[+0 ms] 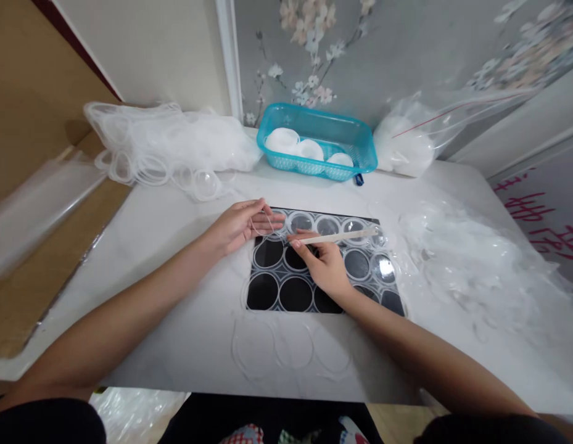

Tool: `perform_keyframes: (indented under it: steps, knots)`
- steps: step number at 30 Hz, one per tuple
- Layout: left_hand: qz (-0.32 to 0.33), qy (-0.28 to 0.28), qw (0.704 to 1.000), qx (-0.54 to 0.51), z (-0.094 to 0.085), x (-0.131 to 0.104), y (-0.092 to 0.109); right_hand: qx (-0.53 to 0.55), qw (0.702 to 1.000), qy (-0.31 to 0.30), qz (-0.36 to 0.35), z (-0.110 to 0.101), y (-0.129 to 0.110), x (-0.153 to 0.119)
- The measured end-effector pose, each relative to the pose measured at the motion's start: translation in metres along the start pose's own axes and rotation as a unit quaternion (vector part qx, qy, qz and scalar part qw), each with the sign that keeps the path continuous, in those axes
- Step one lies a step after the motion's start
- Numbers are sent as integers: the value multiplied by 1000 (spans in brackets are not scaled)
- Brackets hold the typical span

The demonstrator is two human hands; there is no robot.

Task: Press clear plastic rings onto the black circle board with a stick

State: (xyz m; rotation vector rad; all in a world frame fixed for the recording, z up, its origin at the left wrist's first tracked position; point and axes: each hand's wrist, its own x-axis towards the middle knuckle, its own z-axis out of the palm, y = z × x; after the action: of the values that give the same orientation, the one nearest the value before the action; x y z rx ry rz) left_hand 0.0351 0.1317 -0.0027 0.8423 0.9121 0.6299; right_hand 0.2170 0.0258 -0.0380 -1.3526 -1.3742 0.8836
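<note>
Thin clear plastic ring [263,225] at black mat's [267,290] top-left corner, pinched by left hand [237,225] fingers. Looks featherlight, floppy, slippery: grip rim edge lightly. Right hand [325,265] fingers closed on pale flat stick [342,236], above mat on white bench [175,259].

Single head-worn view, directed forward and steeply downward from above the near edge of the desk [184,345]. Both forearms are seen entering from the bottom corners, at close range. The far desk edge and the floral wall [406,49] behind it are included at the top. No second view is provided.
</note>
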Motion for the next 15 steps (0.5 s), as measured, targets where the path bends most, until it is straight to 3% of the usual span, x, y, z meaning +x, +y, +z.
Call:
perform_keyframes:
  steps: [4,15]
  knots:
    - [-33,17,998,-47,-2,-2,1,-9,1000,7,2,0,-3,-1]
    - [-41,78,991,-103,-3,-8,3,-21,1000,16,3,-1,-2,-2]
